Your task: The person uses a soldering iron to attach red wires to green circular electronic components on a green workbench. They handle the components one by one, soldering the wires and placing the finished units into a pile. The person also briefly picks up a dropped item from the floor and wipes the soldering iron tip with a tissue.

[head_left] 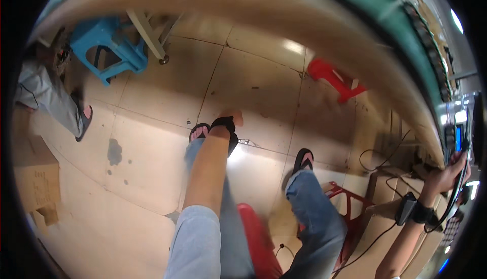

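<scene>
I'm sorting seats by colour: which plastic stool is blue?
The upper-left stool, beside the pale table leg: it alone is blue; the upper-right stool is red.

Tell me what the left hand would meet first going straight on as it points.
Probably the floor: the left hand seems to hang down toward it, though depth is unclear.
</scene>
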A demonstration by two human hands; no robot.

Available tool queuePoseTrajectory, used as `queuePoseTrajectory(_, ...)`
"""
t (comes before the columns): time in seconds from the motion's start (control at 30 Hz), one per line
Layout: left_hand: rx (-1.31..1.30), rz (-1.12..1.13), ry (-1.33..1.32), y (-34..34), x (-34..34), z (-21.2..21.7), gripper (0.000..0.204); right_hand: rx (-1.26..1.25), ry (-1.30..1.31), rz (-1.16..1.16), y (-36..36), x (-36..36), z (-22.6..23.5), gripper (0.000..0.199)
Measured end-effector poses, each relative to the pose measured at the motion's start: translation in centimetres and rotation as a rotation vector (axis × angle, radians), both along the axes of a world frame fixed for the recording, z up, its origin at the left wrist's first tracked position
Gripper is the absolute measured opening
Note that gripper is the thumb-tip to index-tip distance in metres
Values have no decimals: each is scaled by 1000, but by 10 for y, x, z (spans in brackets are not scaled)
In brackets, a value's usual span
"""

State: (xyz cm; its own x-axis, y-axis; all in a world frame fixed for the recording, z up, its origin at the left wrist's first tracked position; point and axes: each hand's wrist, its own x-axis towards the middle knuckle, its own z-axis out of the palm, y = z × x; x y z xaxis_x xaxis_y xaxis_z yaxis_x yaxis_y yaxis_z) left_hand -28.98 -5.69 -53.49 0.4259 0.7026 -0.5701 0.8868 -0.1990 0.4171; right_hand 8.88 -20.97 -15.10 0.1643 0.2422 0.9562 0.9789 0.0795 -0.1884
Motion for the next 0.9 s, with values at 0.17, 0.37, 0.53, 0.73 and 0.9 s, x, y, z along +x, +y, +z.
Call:
queuePoseTrajectory(0.17,314,324,54,-9,8,-49,18,-189,-658,-375,-12,-8,10,31)
queuePoseTrajectory(0.37,612,449,-51,-53,21,-129,32,-227,-621,-487,-21,18,15,37)
queuePoseTrajectory(0.53,257,554,-160,-80,-12,-79,26,-226,-749,-492,-15,10,18,33)
queuePoseTrajectory(0.73,263,555,-299,-74,-45,-48,28,-188,-45,-113,-2,-12,20,26)
queuePoseTrajectory(0.9,503,342,-113,-11,-125,19,19,-260,-548,-375,-6,0,21,36)
